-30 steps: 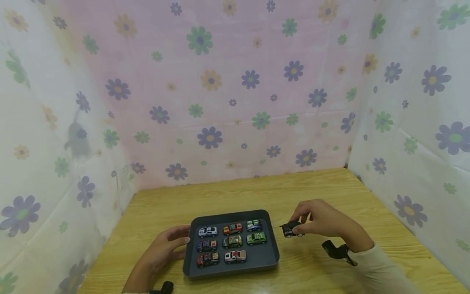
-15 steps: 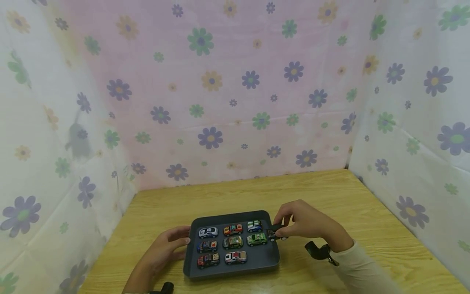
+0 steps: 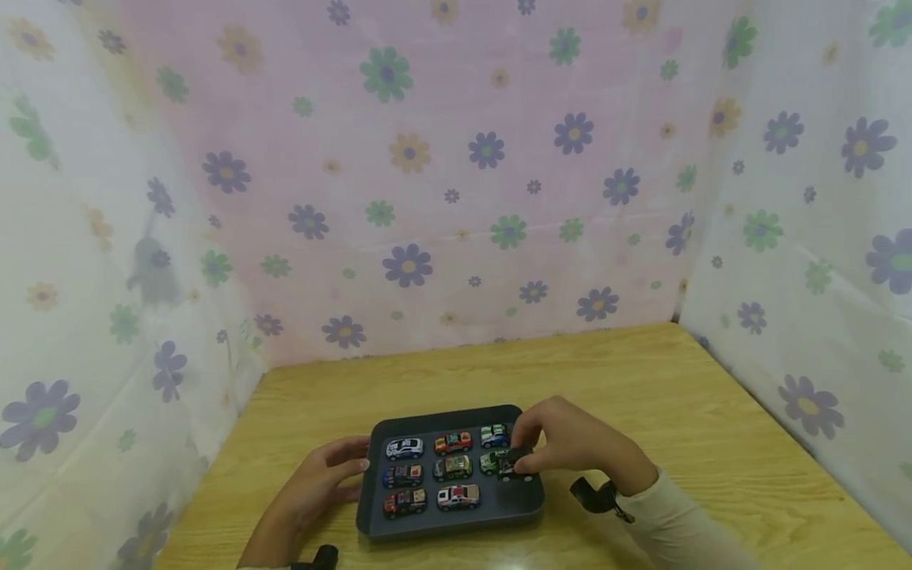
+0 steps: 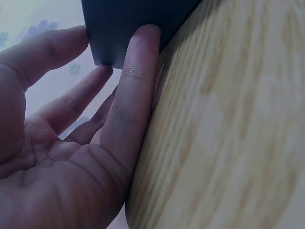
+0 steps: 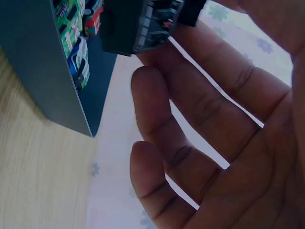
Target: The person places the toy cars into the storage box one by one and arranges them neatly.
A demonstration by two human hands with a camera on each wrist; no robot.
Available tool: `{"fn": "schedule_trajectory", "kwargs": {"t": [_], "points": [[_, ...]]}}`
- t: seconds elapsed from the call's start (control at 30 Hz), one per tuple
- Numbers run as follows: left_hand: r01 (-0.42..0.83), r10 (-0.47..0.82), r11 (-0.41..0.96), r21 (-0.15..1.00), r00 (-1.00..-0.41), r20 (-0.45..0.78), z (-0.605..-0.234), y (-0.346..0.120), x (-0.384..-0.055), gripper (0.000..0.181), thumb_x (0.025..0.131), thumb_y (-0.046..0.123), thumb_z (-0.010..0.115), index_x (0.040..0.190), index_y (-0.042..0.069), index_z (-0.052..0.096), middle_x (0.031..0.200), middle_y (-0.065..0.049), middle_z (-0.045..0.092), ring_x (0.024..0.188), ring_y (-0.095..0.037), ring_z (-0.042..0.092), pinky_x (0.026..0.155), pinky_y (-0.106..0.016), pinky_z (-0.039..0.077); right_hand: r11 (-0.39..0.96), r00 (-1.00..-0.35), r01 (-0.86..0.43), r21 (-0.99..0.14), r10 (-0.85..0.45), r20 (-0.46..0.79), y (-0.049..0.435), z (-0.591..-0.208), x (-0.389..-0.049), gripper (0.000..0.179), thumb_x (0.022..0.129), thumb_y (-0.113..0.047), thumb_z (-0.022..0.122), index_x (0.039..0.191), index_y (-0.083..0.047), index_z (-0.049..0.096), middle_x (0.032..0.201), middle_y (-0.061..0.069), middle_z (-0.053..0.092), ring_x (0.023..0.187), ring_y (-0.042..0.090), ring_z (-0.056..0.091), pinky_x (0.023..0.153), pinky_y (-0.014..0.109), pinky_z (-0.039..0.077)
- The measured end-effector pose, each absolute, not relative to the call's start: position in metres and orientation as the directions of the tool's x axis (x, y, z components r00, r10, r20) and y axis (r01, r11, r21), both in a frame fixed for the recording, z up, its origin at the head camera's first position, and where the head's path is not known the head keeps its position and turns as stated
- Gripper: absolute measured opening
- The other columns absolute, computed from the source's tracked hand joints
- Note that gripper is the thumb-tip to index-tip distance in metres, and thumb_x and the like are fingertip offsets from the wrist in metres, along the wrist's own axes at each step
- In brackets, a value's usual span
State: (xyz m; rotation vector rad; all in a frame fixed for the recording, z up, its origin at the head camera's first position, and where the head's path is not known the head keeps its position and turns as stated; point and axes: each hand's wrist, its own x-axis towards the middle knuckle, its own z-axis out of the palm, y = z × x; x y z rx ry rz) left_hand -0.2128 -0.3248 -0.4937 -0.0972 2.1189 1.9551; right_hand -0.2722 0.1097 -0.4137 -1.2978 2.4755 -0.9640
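My right hand (image 3: 573, 443) pinches a black toy car (image 3: 507, 469) above the right side of a dark grey tray (image 3: 492, 513). In the right wrist view, the black toy car (image 5: 155, 26) shows a patterned side, and the lower fingers (image 5: 150, 95) are loosely bent. My left hand (image 3: 313, 483) rests on the table at the tray's left end. Its fairly straight fingers (image 4: 128, 90) touch the outer wall of the tray (image 4: 121, 33). Inside the tray, a green car (image 3: 490, 461) is partly covered by the black one.
Several toy cars stand in rows in the tray, among them a white car (image 3: 404, 449), a red-orange car (image 3: 453, 442) and a white-and-red car (image 3: 458, 497). A wooden table (image 3: 606, 356) lies beneath. Flowered sheets (image 3: 456, 158) enclose the back and sides.
My right hand has carried the black toy car leftward, from beside the tray across its right rim to above its inside. The left hand and the tray stay put.
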Motion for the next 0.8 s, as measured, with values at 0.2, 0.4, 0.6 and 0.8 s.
{"fn": "schedule_trajectory", "kwargs": {"t": [0.2,0.4,0.6,0.8], "points": [[-0.249,0.108,0.092,0.964,-0.960,-0.258,-0.485,-0.325,-0.215,0.062,0.098,0.021,0.072,0.152,0.001,0.047,0.151,-0.023,0.051,0.120,-0.025,0.065,0.095,-0.048,0.061,0.439,-0.618,-0.639,-0.631,-0.782,0.082,0.102,-0.409,-0.273,0.012,0.085,-0.030,0.087,0.092,-0.027,0.077,0.090,-0.015,0.072,0.083,0.008,0.067,0.075,0.027,0.058],[-0.257,0.113,0.085,0.963,-0.957,-0.266,-0.480,-0.324,-0.218,0.062,0.098,0.020,0.072,0.151,0.000,0.047,0.151,-0.024,0.050,0.120,-0.025,0.066,0.095,-0.048,0.061,0.479,-0.634,-0.614,-0.627,-0.773,0.030,0.096,-0.407,-0.273,0.015,0.081,-0.029,0.090,0.090,-0.025,0.079,0.088,-0.016,0.071,0.078,0.001,0.064,0.072,0.022,0.057],[-0.263,0.110,0.092,0.960,-0.956,-0.272,-0.480,-0.325,-0.219,0.062,0.098,0.021,0.072,0.151,0.001,0.048,0.152,-0.024,0.050,0.121,-0.025,0.065,0.095,-0.048,0.061,0.492,-0.634,-0.614,-0.618,-0.773,0.014,0.091,-0.411,-0.272,0.015,0.079,-0.027,0.092,0.086,-0.024,0.079,0.083,-0.016,0.072,0.075,-0.001,0.063,0.070,0.021,0.055],[-0.260,0.112,0.097,0.961,-0.956,-0.270,-0.480,-0.326,-0.220,0.061,0.098,0.021,0.072,0.151,0.001,0.048,0.151,-0.024,0.051,0.120,-0.025,0.065,0.095,-0.048,0.061,0.501,-0.639,-0.596,-0.627,-0.769,-0.007,0.088,-0.414,-0.273,0.015,0.078,-0.026,0.092,0.085,-0.023,0.079,0.083,-0.016,0.072,0.073,-0.004,0.062,0.069,0.020,0.056]]}}
